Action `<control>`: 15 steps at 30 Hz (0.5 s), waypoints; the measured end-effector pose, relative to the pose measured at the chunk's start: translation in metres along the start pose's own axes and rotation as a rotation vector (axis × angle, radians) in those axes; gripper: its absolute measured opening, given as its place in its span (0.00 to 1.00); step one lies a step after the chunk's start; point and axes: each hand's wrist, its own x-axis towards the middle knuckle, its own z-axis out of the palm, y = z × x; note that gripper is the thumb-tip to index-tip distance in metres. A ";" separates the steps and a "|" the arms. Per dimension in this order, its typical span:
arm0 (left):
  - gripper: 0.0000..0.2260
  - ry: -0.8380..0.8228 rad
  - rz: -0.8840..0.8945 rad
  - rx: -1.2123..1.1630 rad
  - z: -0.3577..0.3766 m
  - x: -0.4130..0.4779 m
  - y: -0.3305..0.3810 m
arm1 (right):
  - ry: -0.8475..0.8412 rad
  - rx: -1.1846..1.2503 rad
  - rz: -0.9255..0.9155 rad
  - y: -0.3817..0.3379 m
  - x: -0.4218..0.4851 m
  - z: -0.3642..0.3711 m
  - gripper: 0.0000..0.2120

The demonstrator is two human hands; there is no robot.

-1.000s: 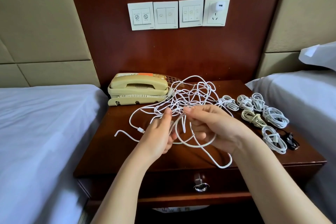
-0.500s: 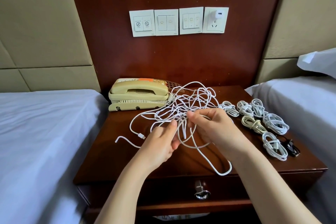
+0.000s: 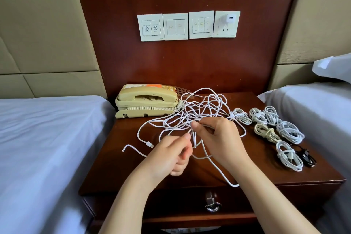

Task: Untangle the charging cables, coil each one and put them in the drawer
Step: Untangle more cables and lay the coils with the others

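**Item:** tangle of white charging cables (image 3: 201, 108), lying from the back to the middle of the counter (image 3: 117, 173), its strands touching the telephone (image 3: 146, 100) at the back-left corner.

**Left hand** (image 3: 169, 155): thumb and forefinger pinch one strand near the counter's middle.

**Right hand** (image 3: 222, 138): fingertips pinch a strand at the same knot, just beside the left hand.

**Coiled cables** (image 3: 288, 131): several bundles along the right edge, not stowed.

**Drawer** (image 3: 171, 205): closed, under the front edge.

**Hazards, as judged:**
- A hard pull on the pinched strands would likely cinch the knot tighter.
- Strands by the telephone may snag its curly cord.
- The loose loop (image 3: 231, 184) at the front edge could slide off and drag cable with it.
- A swung tail may scatter the finished bundles.
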 end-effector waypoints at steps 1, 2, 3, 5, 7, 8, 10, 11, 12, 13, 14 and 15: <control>0.22 0.002 0.009 -0.034 0.000 -0.001 0.001 | -0.012 -0.001 0.004 0.001 0.000 0.001 0.22; 0.22 0.010 0.020 -0.080 0.001 -0.001 0.002 | -0.033 -0.004 0.006 0.002 0.000 0.003 0.23; 0.22 0.023 0.027 -0.136 0.001 -0.001 0.002 | -0.065 -0.010 0.010 0.004 0.000 0.005 0.23; 0.22 0.053 0.029 -0.242 0.001 -0.001 0.003 | -0.142 -0.028 0.033 0.005 -0.001 0.010 0.24; 0.22 0.078 0.013 -0.327 0.000 0.000 0.002 | -0.219 -0.024 0.071 0.005 -0.003 0.012 0.23; 0.21 0.082 0.003 -0.370 -0.001 0.000 0.002 | -0.252 -0.021 0.085 0.004 -0.004 0.012 0.22; 0.19 0.075 -0.012 -0.458 -0.002 -0.001 0.001 | -0.301 -0.024 0.096 0.002 -0.005 0.012 0.21; 0.18 0.067 -0.014 -0.494 -0.002 -0.001 0.001 | -0.324 -0.028 0.102 0.001 -0.005 0.012 0.21; 0.18 0.061 -0.012 -0.523 -0.002 -0.001 0.001 | -0.344 -0.030 0.110 0.000 -0.005 0.012 0.21; 0.17 0.061 -0.010 -0.549 -0.001 0.000 0.001 | -0.360 -0.030 0.115 -0.002 -0.006 0.012 0.21; 0.17 0.069 -0.007 -0.574 -0.001 0.000 0.001 | -0.372 -0.034 0.117 -0.004 -0.007 0.013 0.21; 0.16 0.084 -0.004 -0.600 -0.001 0.000 0.002 | -0.382 -0.044 0.113 -0.006 -0.009 0.014 0.21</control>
